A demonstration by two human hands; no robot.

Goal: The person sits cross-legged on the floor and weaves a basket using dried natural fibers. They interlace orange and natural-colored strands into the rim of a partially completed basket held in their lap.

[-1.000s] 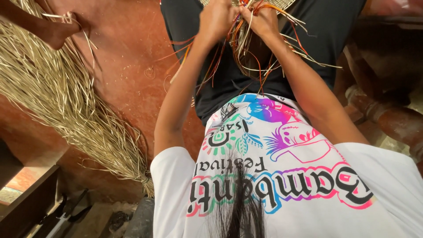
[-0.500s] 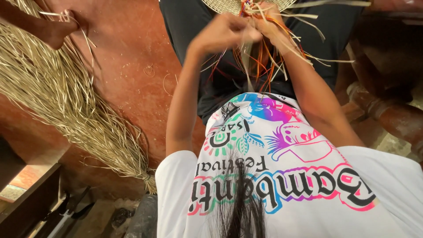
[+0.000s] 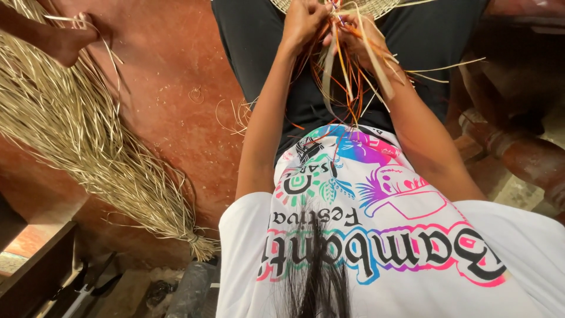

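From the head camera I look down over a white printed shirt (image 3: 376, 247) and dark lap to my two hands, raised close together at the top of the frame. My left hand (image 3: 303, 23) has its fingers clenched around a cluster of thin strips, pinching them just beside a woven straw piece (image 3: 376, 6) whose pale, curved rim peeks in at the upper edge. My right hand (image 3: 359, 38) sits touching that same cluster, its fingers grasping several strips too, though the loose ends partly hide them and I cannot tell exactly which strands it pinches. The bundle of strips (image 3: 347, 82), orange, tan and a few darker ones, hangs down from both hands over the dark trousers and fans out toward my chest, some strands sticking stiffly out to the right. So the weaving sits between and just above the hands, over my lap. Off to the left, well apart from me, a large sheaf of dried straw (image 3: 88, 147) lies across the reddish floor (image 3: 176, 88), tied at its lower end, and another person's foot (image 3: 67, 41) rests on its upper part. At the right edge I see a turned wooden furniture leg (image 3: 518, 153).
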